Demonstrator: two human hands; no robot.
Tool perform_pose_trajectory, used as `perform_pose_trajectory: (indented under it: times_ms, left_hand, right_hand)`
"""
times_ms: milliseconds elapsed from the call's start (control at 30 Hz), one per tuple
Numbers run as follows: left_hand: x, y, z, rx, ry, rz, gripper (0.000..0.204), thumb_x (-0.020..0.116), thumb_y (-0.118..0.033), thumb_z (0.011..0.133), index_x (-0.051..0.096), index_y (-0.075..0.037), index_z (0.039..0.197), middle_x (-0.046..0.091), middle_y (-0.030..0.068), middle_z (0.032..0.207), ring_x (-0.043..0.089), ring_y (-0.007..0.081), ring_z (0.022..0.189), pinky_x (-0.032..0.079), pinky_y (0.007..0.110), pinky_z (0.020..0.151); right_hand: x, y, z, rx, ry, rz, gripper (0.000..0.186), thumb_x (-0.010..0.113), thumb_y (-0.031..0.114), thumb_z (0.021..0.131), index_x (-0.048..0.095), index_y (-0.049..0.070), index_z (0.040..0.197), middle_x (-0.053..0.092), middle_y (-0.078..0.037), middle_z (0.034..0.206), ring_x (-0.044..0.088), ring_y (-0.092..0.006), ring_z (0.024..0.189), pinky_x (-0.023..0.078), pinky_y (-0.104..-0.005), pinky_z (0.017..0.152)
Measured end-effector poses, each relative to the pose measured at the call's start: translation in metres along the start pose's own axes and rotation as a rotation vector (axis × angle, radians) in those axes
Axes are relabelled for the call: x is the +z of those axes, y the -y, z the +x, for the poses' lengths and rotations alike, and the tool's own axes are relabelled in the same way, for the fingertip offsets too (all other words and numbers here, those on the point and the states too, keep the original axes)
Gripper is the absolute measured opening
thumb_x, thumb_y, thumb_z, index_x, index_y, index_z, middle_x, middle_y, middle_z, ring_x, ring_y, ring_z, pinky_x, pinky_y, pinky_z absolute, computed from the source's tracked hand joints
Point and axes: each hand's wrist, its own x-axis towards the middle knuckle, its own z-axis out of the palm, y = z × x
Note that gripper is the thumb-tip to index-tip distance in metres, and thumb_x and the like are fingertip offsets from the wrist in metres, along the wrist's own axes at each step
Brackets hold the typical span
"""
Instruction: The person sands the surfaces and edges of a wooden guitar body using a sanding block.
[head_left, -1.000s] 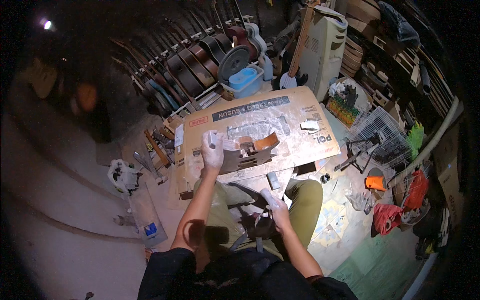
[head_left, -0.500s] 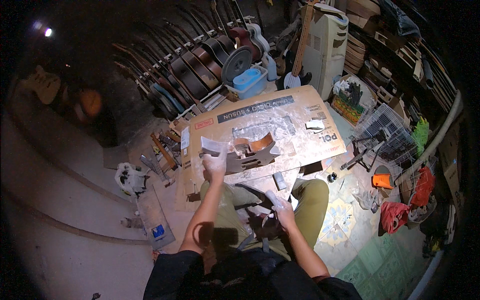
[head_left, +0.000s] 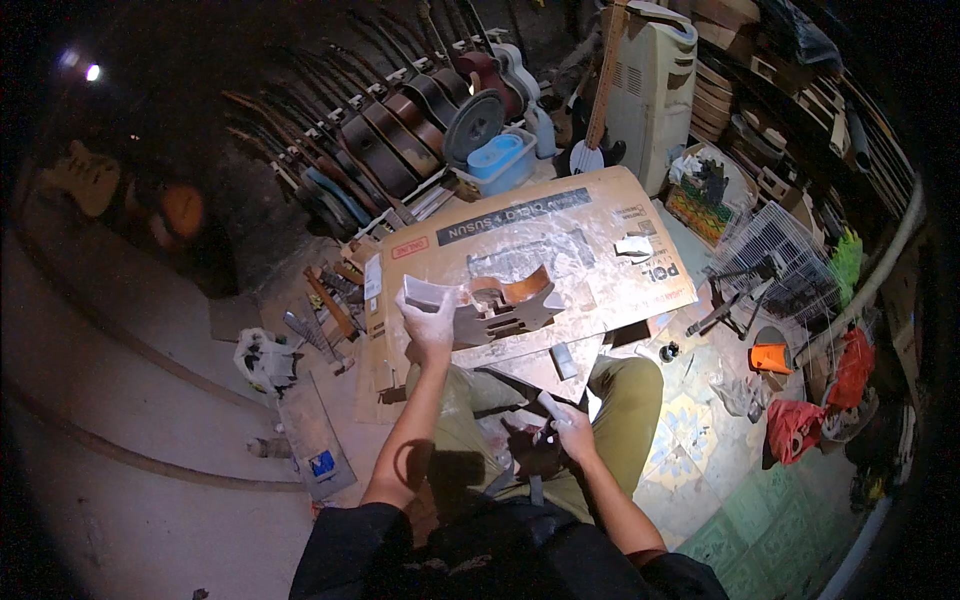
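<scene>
A guitar body [head_left: 512, 316], dusty grey-brown with a glossy amber curved edge, rests on its side on a dust-covered cardboard sheet [head_left: 430, 262]. My left hand [head_left: 431, 326], whitened by dust, is wrapped round its left end. Closer to me, over my lap, my right hand [head_left: 575, 436] grips a small grey sanding block [head_left: 550, 406]. That block is apart from the guitar body. Another grey block [head_left: 563, 361] lies near the cardboard's front edge, between my knees.
Hand tools [head_left: 330, 305] lie left of the cardboard, next to a white plastic bag [head_left: 264, 358]. Several guitars [head_left: 385, 135] stand in a rack behind, beside a blue tub [head_left: 500, 165]. To the right are a wire cage [head_left: 775, 255], a black stand [head_left: 735, 300] and red bags [head_left: 795, 428].
My left hand has shifted its grip slightly upward on the guitar body's end. The right hand has dropped a little with the sanding block, which is tilted differently.
</scene>
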Motion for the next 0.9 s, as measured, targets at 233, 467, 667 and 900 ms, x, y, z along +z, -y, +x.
perform_pose_trajectory:
  times_ms: [233,467,667,900]
  left_hand:
    - [-0.020,-0.017,0.033,0.115,-0.033,-0.028,0.029,0.067,-0.009,0.087,0.064,-0.001,0.114,0.070,0.0166,0.100,0.069,0.0284,0.095,0.053,0.038,0.085]
    - [-0.028,-0.001,0.052,0.260,0.049,-0.030,0.029,0.046,-0.016,0.101,0.066,0.003,0.109,0.069,0.0145,0.105,0.068,0.0240,0.092,0.052,0.036,0.085]
    - [-0.029,0.012,0.039,0.053,0.285,-0.602,0.031,0.042,-0.026,0.102,0.059,-0.001,0.097,0.064,0.0103,0.089,0.064,0.0228,0.085,0.050,0.035,0.079]
    - [-0.040,0.013,0.010,-0.189,0.369,-0.867,0.027,0.041,-0.031,0.095,0.050,-0.006,0.090,0.055,0.0076,0.085,0.056,0.0197,0.087,0.045,0.034,0.081]
  right_hand:
    - [0.002,0.011,-0.004,0.025,0.013,0.100,0.044,0.046,-0.010,0.083,0.064,-0.002,0.122,0.068,-0.006,0.093,0.060,-0.0107,0.065,0.050,-0.0279,0.058]
    - [0.006,-0.004,0.000,-0.029,-0.008,0.038,0.050,0.041,-0.012,0.080,0.064,0.000,0.123,0.067,-0.005,0.088,0.059,-0.0103,0.063,0.051,-0.0270,0.058]
    - [0.009,0.031,-0.005,-0.078,0.081,-0.092,0.058,0.039,-0.011,0.080,0.060,0.003,0.132,0.069,-0.010,0.120,0.067,-0.0138,0.086,0.052,-0.0276,0.078]
    - [0.062,0.121,0.005,-0.401,0.137,-0.168,0.055,0.045,-0.006,0.083,0.058,0.008,0.135,0.063,-0.019,0.128,0.062,-0.0273,0.119,0.046,-0.0336,0.100]
